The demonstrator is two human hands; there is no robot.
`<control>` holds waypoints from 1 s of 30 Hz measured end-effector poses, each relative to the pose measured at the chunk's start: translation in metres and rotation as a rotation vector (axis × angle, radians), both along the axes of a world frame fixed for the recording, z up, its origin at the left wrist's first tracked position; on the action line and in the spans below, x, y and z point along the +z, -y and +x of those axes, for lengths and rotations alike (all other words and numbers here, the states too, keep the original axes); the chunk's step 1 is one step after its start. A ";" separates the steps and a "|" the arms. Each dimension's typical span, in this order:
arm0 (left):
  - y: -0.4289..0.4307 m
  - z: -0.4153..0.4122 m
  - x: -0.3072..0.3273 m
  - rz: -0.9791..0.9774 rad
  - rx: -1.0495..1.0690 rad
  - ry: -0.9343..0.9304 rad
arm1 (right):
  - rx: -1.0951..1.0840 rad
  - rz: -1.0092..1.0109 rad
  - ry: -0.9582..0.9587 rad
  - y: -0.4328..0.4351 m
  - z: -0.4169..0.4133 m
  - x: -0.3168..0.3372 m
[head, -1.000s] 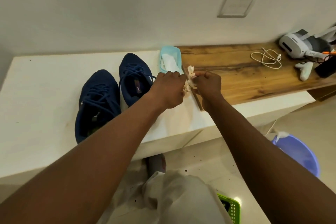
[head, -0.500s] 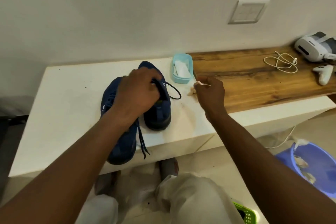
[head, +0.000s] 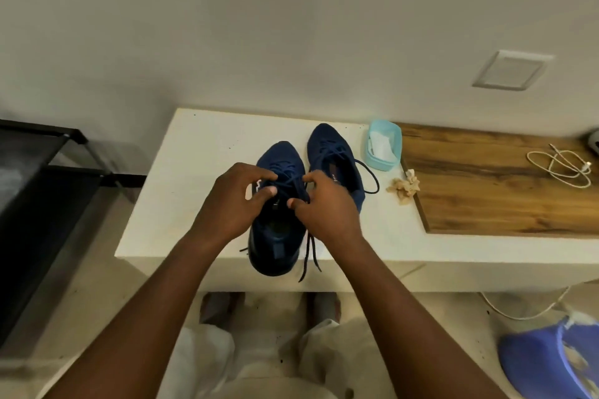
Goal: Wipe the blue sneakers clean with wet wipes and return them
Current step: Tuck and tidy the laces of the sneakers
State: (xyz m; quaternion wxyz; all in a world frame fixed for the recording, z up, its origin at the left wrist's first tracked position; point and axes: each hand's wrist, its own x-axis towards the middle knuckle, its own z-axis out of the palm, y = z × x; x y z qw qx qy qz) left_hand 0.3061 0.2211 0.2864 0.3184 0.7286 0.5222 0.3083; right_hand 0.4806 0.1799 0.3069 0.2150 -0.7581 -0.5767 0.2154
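Two dark blue sneakers stand side by side on the white counter. The left sneaker is nearer, its heel over the front edge. The right sneaker sits further back. My left hand and my right hand both pinch the laces over the left sneaker's tongue. A crumpled, soiled wipe lies on the counter to the right of the shoes. Behind it is a light blue wipe box with white wipes inside.
A wooden board covers the counter's right part, with a coiled white cable on it. A blue bucket with used wipes stands on the floor at the right. A black rack stands at the left.
My right hand let go of the soiled wipe, which now lies on the counter, and moved to the left sneaker's laces. The left hand shifted to the laces too. The camera view swung left.
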 end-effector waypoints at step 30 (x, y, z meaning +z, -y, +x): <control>-0.038 0.011 0.022 -0.168 0.266 0.618 | -0.058 0.165 -1.039 -0.019 0.021 0.064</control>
